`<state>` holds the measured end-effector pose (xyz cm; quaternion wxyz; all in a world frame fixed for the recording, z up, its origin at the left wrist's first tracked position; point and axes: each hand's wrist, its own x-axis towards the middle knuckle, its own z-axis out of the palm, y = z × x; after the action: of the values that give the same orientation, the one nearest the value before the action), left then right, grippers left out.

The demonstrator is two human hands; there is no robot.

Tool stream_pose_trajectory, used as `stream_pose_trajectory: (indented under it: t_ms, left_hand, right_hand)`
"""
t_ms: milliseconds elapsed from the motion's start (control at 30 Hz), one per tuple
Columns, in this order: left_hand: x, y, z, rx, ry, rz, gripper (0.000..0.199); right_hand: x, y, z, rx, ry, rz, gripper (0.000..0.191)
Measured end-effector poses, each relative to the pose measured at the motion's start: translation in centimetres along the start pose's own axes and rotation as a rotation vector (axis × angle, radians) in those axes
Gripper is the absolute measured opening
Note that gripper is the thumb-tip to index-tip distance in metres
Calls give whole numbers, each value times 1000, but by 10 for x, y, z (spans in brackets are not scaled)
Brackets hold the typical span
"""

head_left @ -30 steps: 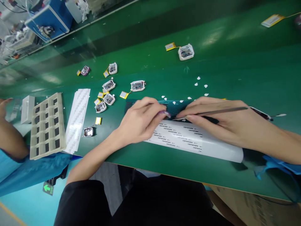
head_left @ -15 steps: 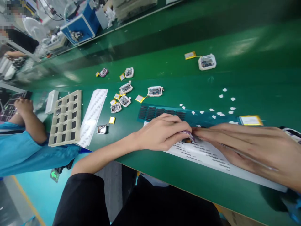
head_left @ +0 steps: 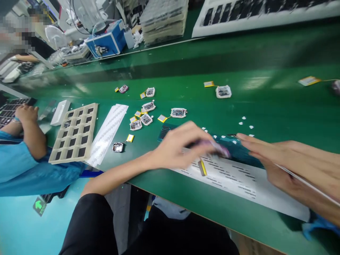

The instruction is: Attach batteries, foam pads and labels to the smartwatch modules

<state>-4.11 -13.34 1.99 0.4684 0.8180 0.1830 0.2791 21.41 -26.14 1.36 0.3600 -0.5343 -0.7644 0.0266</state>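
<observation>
- White printed liner sheet [head_left: 239, 180] lies flat on the green workbench [head_left: 225, 200], within easy reach, a yellow battery [head_left: 202, 167] on it.
- Left hand [head_left: 180, 145], blurred, appears closed, pinching a purplish strip [head_left: 220, 150] above a teal sheet [head_left: 239, 152].
- Right hand [head_left: 289, 166] grips steel tweezers [head_left: 308, 185] along its fingers, ready for fine work.
- Farther off, open watch modules [head_left: 178, 112] sit grouped beside a beige tray [head_left: 91, 131].

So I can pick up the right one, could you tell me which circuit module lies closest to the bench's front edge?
The small dark-faced module beside the white printed strips; the others lie farther back.
</observation>
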Motion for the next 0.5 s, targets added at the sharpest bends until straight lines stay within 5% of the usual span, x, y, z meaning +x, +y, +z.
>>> stream_pose_trajectory:
  t_ms: [67, 133, 267, 500]
  left_hand:
    - [5, -3, -8, -239, 344, -270, 18]
    - [11, -7, -14, -499, 499, -489, 11]
    - [14, -9, -16, -843, 500, -608, 3]
    - [1, 7, 3, -831, 473, -611, 26]
  right_hand:
    - [1, -7, -1, -80, 25, -197, 52]
    - [3, -11, -1, -140, 4, -289, 65]
    - [9, -17, 3, -203, 30, -373, 64]
    - [8, -33, 8, -269, 67, -451, 44]
